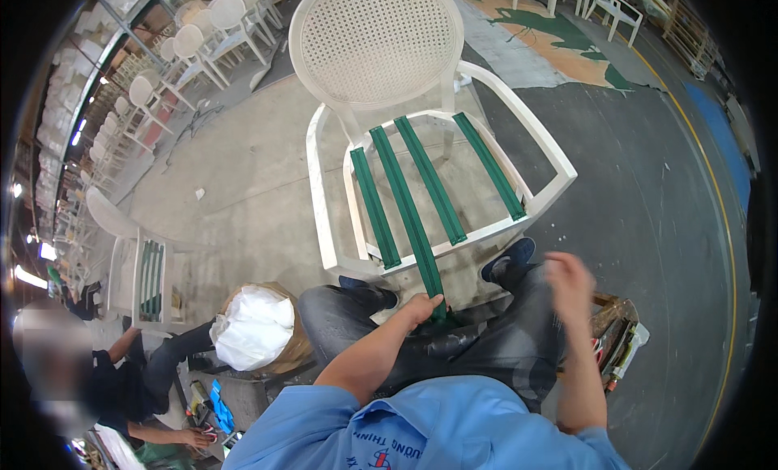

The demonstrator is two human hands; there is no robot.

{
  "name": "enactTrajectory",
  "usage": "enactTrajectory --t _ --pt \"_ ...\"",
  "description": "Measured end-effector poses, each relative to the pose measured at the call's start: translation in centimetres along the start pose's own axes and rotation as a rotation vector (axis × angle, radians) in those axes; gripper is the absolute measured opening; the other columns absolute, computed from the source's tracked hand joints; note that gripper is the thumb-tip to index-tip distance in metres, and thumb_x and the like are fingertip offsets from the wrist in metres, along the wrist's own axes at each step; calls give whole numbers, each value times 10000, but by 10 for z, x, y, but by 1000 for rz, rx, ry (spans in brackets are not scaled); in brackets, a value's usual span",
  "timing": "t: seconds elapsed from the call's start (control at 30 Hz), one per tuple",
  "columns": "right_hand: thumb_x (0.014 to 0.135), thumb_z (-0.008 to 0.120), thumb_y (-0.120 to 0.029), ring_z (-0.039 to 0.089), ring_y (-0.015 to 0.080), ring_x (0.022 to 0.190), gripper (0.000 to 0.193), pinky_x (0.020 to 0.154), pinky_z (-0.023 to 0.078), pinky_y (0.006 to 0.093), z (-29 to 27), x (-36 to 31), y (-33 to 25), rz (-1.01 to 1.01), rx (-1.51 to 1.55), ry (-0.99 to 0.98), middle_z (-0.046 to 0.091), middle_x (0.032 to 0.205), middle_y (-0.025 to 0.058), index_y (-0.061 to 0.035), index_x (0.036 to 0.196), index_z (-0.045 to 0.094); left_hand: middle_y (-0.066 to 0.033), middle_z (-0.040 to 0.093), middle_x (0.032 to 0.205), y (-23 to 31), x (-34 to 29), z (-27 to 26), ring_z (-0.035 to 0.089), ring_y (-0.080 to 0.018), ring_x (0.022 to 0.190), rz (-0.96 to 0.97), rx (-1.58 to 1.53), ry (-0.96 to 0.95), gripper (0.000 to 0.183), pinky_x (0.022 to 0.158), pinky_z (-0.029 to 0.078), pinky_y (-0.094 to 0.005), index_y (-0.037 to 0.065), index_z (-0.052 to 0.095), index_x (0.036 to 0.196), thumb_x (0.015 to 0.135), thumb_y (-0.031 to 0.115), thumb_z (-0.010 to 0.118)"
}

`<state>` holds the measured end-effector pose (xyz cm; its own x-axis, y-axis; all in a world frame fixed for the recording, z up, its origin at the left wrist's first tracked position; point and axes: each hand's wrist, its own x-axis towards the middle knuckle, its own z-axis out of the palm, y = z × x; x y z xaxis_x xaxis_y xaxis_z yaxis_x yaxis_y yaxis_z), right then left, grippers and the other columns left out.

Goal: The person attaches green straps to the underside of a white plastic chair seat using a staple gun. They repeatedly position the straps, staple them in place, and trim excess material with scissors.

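A white armchair frame (326,215) with a woven round back (377,44) stands before my knees. Green webbing straps (427,181) run front to back over its open seat, with a wider gap before the rightmost one. One longer strap (408,215) passes over the front rail and hangs toward my lap. My left hand (421,308) is closed on that strap's loose end, pulling it fairly straight. My right hand (570,284) is raised above my right knee, apart from the chair. Its fingers are smeared, and whether they hold anything cannot be made out.
A tool box (612,336) with assorted tools sits by my right leg. At my left stands a brown sack with a white plastic liner (255,324). Beyond it a person (105,373) works near another strapped chair (150,279). Rows of white chairs (190,44) line the back left.
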<state>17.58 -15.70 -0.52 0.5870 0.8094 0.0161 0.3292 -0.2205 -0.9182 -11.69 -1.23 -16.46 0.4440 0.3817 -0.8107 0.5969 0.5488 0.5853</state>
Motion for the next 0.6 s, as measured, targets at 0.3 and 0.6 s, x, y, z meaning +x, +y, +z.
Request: enactTrajectory --t 0.3,0.6 --pt "947 742 -408 679 235 947 532 836 535 391 235 58 72 505 48 -987 722 1101 142 50 1213 690 -173 692 1265 -14 18 7 629 -299 1176 -45 297 -78 471 1011 462 -429 55 693 1294 1046 443 593" --pt "962 738 -390 687 206 820 403 770 542 378 240 60 95 411 -124 -993 741 856 117 8 1013 765 -230 590 1424 -11 42 17 539 -383 1333 -12 467 -161 509 1091 414 -472 44 572 1409 1059 414 551"
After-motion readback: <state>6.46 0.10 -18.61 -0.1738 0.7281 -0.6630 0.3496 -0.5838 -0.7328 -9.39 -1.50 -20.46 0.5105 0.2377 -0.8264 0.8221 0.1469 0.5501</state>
